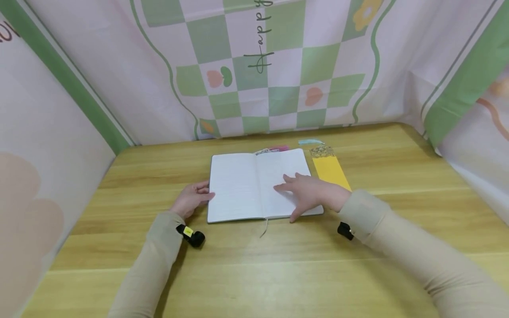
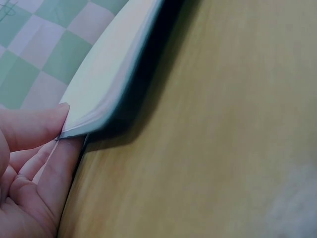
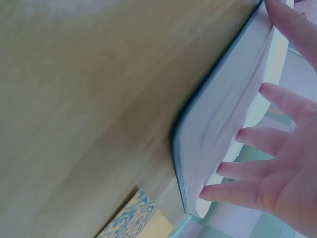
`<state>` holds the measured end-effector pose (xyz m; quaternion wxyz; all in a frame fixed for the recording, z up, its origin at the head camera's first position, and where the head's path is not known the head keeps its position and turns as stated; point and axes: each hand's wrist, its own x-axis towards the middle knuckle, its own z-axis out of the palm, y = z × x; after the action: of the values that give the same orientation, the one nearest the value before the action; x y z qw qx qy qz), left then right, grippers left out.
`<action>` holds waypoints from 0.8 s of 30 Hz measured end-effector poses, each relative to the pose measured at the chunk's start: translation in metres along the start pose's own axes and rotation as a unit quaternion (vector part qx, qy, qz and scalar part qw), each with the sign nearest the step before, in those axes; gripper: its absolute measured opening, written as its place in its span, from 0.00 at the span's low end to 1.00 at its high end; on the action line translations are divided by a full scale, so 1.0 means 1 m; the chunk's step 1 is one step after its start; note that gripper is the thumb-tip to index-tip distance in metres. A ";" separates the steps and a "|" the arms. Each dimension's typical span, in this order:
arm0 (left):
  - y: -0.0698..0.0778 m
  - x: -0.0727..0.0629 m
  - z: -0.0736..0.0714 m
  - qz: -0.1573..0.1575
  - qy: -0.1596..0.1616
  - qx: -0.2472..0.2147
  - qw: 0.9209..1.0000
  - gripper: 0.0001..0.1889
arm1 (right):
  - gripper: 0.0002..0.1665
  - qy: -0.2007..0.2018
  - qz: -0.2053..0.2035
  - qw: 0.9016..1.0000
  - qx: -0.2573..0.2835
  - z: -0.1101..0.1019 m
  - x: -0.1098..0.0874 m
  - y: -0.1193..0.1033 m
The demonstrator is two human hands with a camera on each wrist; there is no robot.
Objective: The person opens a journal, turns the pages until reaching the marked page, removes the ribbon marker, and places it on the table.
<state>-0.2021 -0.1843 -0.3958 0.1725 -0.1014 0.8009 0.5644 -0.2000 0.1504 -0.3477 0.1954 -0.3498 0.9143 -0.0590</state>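
An open notebook (image 1: 235, 187) with blank-looking pages and a dark cover lies on the wooden table. At its left edge my left hand (image 1: 190, 199) pinches cover and pages, the thumb on top and a finger beneath, as the left wrist view confirms. My right hand (image 1: 310, 193) is spread over the right page, fingers apart; in the right wrist view its fingertips (image 3: 210, 192) touch the page side of the thick page block (image 3: 218, 119). A thin ribbon marker (image 1: 265, 228) hangs from the notebook's lower spine.
Right of the notebook lies a yellow card (image 1: 331, 171) with an ornate metal-looking top and a light blue tassel (image 1: 311, 141). Behind the notebook's top edge shows a pink tassel (image 1: 279, 148) beside another ornate piece. A checkered cloth (image 1: 250, 62) hangs at the table's back.
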 end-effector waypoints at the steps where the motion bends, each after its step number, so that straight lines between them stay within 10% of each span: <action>1: 0.000 0.000 0.000 0.000 0.000 -0.001 1.000 0.30 | 0.55 -0.001 0.003 1.000 -0.001 0.000 0.000 -0.001; 24: -0.002 -0.001 0.000 0.005 -0.004 -0.005 1.000 0.31 | 0.42 -0.009 0.048 0.999 -0.023 -0.002 -0.008 -0.024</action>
<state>-0.2004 -0.1852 -0.3971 0.1726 -0.0962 0.7978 0.5696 -0.1811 0.1376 -0.3373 0.1983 -0.3105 0.9293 -0.0251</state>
